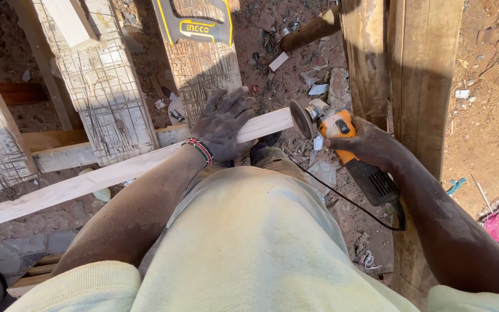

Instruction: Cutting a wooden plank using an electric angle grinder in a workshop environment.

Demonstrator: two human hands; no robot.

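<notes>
1. The left hand (pixel 222 122) lies palm down, fingers spread, pressing on a long pale wooden strip (pixel 116 173). A beaded red bracelet (pixel 198 150) circles its wrist.
2. The strip runs from far out past the left hand's wrist side, under the palm, and ends just beyond its fingertips.
3. The right hand (pixel 364 143) is wrapped tightly around the orange body of an angle grinder (pixel 342 144), fingers closed about it.
4. The grinder's round disc (pixel 302 118) sits at the strip's cut end, between the two hands; whether it touches the wood cannot be told.
5. A black cord (pixel 347 199) trails from the grinder's dark rear end, below the right hand.
6. Ahead of the left hand's fingers, a scored plank (pixel 203 66) carries a handsaw with a yellow-and-grey handle (pixel 194 26).
7. A second scored plank (pixel 102 86) lies further to the left of that hand.
8. Upright boards (pixel 423 75) stand just beyond the right hand, with debris-strewn dirt (pixel 486 86) past them.
</notes>
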